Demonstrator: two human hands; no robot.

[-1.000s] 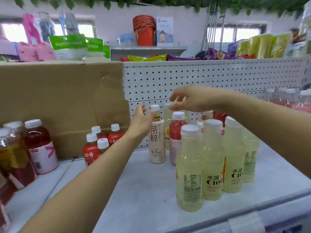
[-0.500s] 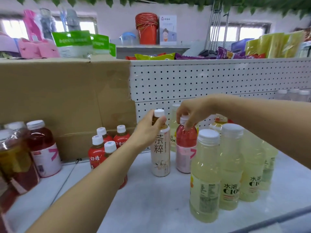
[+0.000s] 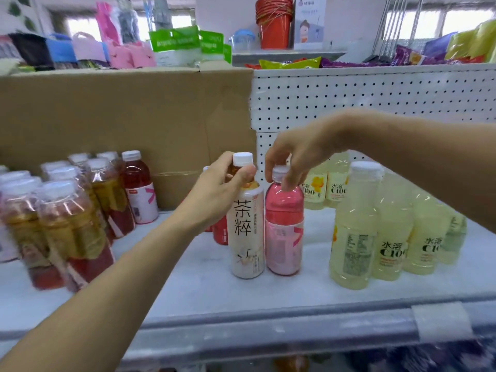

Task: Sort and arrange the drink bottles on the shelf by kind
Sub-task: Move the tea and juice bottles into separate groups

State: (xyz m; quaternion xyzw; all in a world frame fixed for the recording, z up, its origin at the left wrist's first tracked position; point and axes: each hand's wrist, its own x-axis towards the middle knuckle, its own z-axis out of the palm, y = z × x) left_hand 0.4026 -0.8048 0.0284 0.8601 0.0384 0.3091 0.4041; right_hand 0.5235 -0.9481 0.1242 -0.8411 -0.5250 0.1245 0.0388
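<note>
On shelf (image 3: 188, 291), hands (image 3: 220, 194) (image 3: 298, 154) grip two bottles (image 3: 247, 237) (image 3: 284, 229).

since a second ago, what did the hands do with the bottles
The left hand closed round the neck of the tea bottle, and the right hand dropped to pinch the cap of the pink bottle. Both seem drawn forward. The yellow bottles stayed put.

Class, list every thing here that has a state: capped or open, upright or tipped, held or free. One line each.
tea bottle: upright on the shelf, capped, held.
pink bottle: upright, capped, beside the tea bottle.
left hand: grips the tea bottle by its neck.
right hand: pinches the pink bottle at its cap.
pale yellow bottles: upright, capped, free.
wrapped bottle pack: standing, capped, sealed in film.
</note>
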